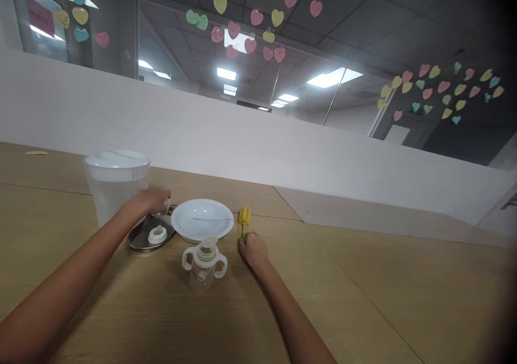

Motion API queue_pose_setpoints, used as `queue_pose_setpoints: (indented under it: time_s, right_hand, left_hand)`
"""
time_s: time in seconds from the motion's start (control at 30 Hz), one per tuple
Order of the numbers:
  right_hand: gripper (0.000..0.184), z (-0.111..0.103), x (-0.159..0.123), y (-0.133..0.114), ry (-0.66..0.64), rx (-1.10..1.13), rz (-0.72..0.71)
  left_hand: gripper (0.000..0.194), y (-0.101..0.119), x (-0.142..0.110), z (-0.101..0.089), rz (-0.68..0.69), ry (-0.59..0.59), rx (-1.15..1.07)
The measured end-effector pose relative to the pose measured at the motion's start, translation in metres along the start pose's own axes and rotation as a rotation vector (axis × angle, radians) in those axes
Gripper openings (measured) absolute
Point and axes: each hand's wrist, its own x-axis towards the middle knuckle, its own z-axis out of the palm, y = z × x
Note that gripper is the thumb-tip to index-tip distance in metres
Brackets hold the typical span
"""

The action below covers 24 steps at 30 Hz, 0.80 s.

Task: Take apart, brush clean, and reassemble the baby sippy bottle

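Observation:
My left hand (152,200) reaches over the oval metal tray (139,241), its fingers closed around a small clear plastic cap (163,210); the hand is slightly blurred. Also on the tray lies a white bottle collar with a nipple (157,235). My right hand (255,250) is closed on the green handle of a bottle brush (244,216), whose yellow sponge head points away from me. Between my arms a clear baby bottle (202,277) with two white handles stands upright, its mouth uncovered and its flip lid raised.
A white bowl (181,232) sits behind the bottle, with a thin stick-like thing (212,219) across it. At the left stands a large lidded translucent pitcher (117,189). A low white wall (226,143) with glass above borders the wooden table (343,299).

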Motion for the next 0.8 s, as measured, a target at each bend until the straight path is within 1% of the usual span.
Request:
queue_pose_setpoints:
  time_s: [0.1, 0.3, 0.43, 0.53, 0.6, 0.67, 0.8]
  right_hand:
    - [0.028, 0.001, 0.0, 0.001, 0.007, -0.001, -0.006]
    - [0.027, 0.003, 0.001, 0.001, 0.011, -0.004, -0.008]
    - [0.028, 0.004, 0.002, 0.001, 0.012, -0.005, -0.011]
    - [0.028, 0.003, 0.001, 0.001, 0.008, -0.005, -0.012]
    - [0.029, 0.002, 0.0, 0.001, 0.007, -0.004, -0.012]
    - [0.028, 0.001, 0.0, 0.0, 0.006, -0.004, -0.01]
    - [0.028, 0.001, 0.0, -0.001, 0.007, -0.006, -0.006]
  left_hand:
    - [0.041, -0.007, 0.009, 0.014, 0.007, -0.027, -0.027]
    - [0.024, -0.017, 0.02, 0.041, 0.036, -0.024, -0.074]
    - [0.026, -0.02, 0.026, 0.057, 0.037, -0.003, -0.096]
    - [0.032, -0.021, 0.028, 0.065, 0.035, 0.01, -0.089]
    - [0.035, -0.02, 0.028, 0.065, 0.035, 0.005, -0.075]
    - [0.038, -0.016, 0.026, 0.062, 0.04, -0.003, -0.054]
    - [0.048, 0.001, 0.018, 0.041, 0.048, 0.009, 0.008]
